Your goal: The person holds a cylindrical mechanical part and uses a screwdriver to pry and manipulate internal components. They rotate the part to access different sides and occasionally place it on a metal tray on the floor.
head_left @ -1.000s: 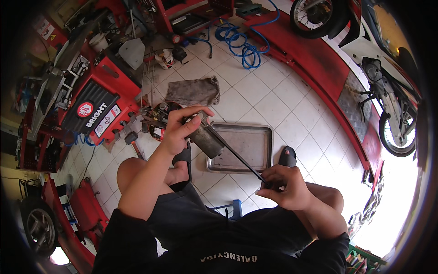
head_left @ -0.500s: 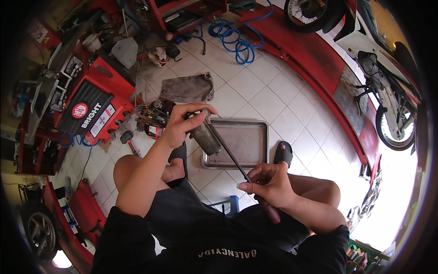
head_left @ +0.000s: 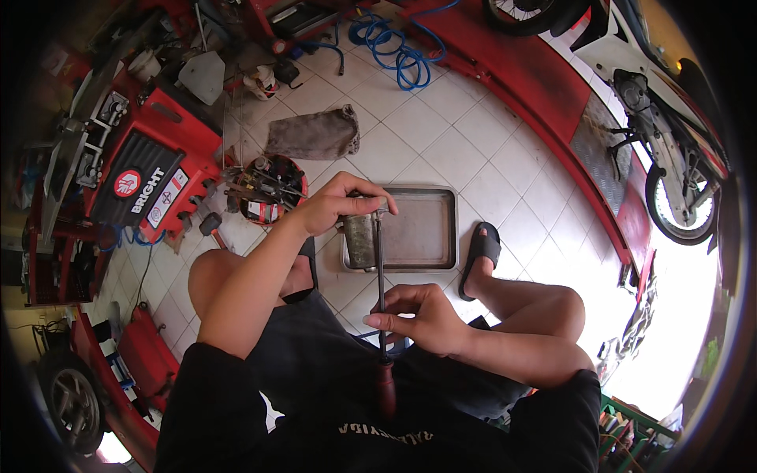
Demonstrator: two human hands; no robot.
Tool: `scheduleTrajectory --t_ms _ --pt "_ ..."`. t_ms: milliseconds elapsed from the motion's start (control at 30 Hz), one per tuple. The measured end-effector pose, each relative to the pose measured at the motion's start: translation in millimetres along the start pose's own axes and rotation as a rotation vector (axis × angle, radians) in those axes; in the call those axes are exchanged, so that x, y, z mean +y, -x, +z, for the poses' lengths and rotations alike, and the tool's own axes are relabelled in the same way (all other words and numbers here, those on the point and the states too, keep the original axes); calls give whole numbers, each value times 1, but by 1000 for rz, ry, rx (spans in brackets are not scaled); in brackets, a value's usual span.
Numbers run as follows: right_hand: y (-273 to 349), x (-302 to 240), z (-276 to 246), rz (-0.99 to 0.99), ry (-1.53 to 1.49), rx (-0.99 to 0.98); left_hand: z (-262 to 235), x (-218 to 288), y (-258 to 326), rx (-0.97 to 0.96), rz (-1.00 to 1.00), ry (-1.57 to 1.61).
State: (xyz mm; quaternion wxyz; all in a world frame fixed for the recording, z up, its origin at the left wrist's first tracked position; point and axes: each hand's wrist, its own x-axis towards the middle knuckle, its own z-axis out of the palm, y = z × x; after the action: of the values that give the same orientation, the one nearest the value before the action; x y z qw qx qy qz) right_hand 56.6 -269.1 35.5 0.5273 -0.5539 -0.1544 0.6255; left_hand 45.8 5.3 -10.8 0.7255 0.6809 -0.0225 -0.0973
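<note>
My left hand (head_left: 347, 203) is closed round the upper end of a grimy metal cylinder (head_left: 362, 243), which looks like a small starter motor. It hangs nearly upright over the left part of a shallow metal tray (head_left: 453, 236). A long-shafted screwdriver (head_left: 386, 388) with a dark red handle lies alongside the cylinder, its tip at the metal fitting near my left fingertips. My right hand (head_left: 426, 317) pinches the shaft between thumb and fingers, above the handle. The handle end points toward my shirt.
Beyond the tray lies a grey rag (head_left: 314, 134). A round red-rimmed container of tools (head_left: 268, 189) sits left of it, with a hammer (head_left: 211, 225) nearby. A red machine (head_left: 158, 165) stands left; a red lift platform (head_left: 505, 71) and motorcycle (head_left: 654, 126) are right. A blue hose (head_left: 406, 59) coils far off.
The screwdriver has swung from a slant to nearly straight up and down, with my right hand moving left. The cylinder has turned more upright and shifted slightly right.
</note>
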Motion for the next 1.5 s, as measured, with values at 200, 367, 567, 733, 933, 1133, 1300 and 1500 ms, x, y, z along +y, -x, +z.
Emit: scheduleTrajectory --t_ms 200,367,567,733,933,1133,1300,1500 --pt "7 -4 1 50 -10 79 -2 -14 -1 -81 2 217" --pt "7 -3 -2 26 -238 -11 -1 -3 1 -79 44 169" --pt "3 -19 -16 -72 332 -55 7 -1 -1 -31 14 160" --pt "5 -18 -13 -10 -57 -60 4 -2 -7 -81 12 133" --pt "-2 -24 -20 -196 439 -52 7 1 -9 -94 37 81" --pt "-3 -22 -22 23 136 -60 12 -6 -10 -76 33 21" --pt "-5 -20 -27 -9 246 -87 16 -5 -10 -69 -2 71" --pt "-1 -31 -29 88 212 -96 11 -9 -7 -74 -75 220"
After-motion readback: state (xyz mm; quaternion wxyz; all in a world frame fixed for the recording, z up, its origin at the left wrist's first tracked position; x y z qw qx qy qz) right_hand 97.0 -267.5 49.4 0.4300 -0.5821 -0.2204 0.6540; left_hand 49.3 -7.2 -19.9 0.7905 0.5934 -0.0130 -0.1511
